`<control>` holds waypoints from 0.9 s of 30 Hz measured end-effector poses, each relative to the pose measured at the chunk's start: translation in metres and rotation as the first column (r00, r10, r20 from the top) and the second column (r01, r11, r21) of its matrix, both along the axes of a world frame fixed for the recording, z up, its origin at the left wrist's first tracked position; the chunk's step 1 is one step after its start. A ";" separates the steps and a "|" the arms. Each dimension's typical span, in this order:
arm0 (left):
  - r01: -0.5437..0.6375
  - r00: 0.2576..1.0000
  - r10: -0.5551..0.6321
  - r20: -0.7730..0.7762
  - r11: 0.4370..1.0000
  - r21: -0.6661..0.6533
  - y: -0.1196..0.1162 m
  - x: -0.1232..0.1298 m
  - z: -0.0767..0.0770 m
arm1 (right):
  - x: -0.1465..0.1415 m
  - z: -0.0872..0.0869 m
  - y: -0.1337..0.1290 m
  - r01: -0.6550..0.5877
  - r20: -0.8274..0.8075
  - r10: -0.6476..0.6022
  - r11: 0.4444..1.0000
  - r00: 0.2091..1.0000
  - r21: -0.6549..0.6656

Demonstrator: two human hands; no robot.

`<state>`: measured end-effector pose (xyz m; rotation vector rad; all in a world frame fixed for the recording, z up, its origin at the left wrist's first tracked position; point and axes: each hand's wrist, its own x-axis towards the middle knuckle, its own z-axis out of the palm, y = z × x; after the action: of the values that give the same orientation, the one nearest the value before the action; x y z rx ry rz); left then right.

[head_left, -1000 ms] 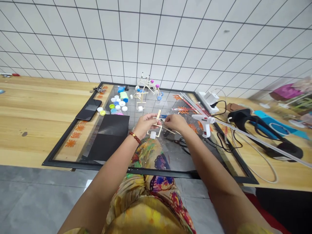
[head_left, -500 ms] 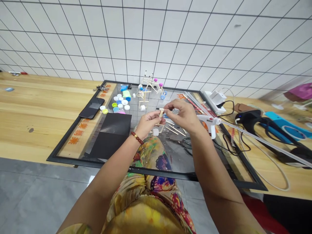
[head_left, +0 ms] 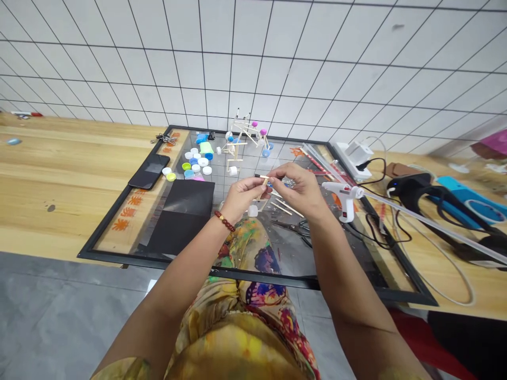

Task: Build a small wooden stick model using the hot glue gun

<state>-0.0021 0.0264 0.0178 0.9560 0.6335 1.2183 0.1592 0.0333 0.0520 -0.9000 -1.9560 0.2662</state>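
Observation:
My left hand pinches a small frame of wooden sticks, with a white round piece at its lower end. Between the fingertips of my right hand is a short pale stick with a dark tip, touching or very close to the top of the frame. My fingers cover part of both. Loose wooden sticks and black-handled scissors lie below my right hand. Beyond my hands stands a stick model with pink, blue and white round pieces.
A glass panel with a black frame covers the table. On it lie bottle caps, black card and a phone. To the right are a white glue gun, a power strip, cables and a blue-black object.
The dark-tipped stick has tilted slightly and sits against the frame's top. Both hands stay close together. The view has shifted a little.

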 end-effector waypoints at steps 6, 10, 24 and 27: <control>-0.001 1.000 0.000 -0.007 0.998 -0.060 0.000 -0.001 -0.001 | 0.003 0.003 -0.005 -0.022 0.063 0.024 0.999 0.998 -0.037; -0.008 1.000 0.007 -0.013 0.997 -0.073 0.001 0.000 -0.002 | 0.002 0.003 -0.006 -0.001 0.102 0.004 1.000 0.995 -0.029; -0.036 0.999 0.037 0.011 0.994 -0.099 0.001 0.001 -0.004 | -0.001 0.003 -0.009 0.044 0.214 -0.068 0.992 0.974 0.114; -0.036 0.999 0.037 0.006 0.993 -0.113 0.000 0.001 -0.002 | -0.001 0.001 -0.009 0.045 0.225 -0.067 0.994 0.972 0.100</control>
<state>-0.0013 0.0267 0.0153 0.8476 0.7088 1.2046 0.1579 0.0242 0.0530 -0.9568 -2.1299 0.0376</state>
